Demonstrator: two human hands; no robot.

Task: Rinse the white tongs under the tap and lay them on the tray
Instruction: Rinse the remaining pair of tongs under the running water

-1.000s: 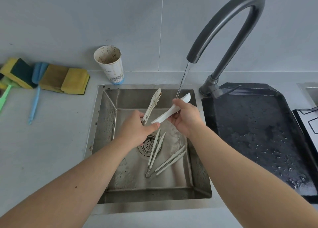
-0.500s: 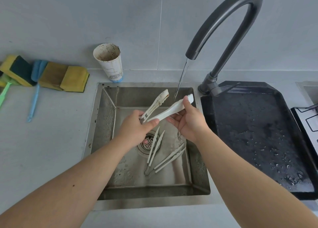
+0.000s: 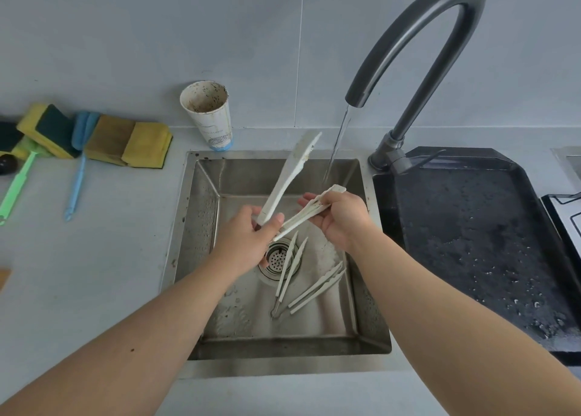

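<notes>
I hold a pair of white tongs (image 3: 289, 180) spread wide over the steel sink (image 3: 201, 233). My left hand (image 3: 248, 242) grips the hinge end. One dirty arm points up toward the wall. My right hand (image 3: 336, 217) closes around the other arm, whose tip sits in the water stream (image 3: 336, 145) from the grey tap (image 3: 418, 47). Two more white tongs (image 3: 311, 286) lie on the sink floor beside the drain (image 3: 276, 258). The black tray (image 3: 481, 242), wet with droplets, lies right of the sink.
A stained paper cup (image 3: 209, 113) stands behind the sink. Yellow and green sponges (image 3: 125, 142) and two long-handled brushes (image 3: 75, 183) lie on the left counter. A hob edge (image 3: 566, 214) shows at the far right.
The tongs have opened wider: the dirty arm swung up and left, while my right hand slid along the other arm and turned its tip into the stream.
</notes>
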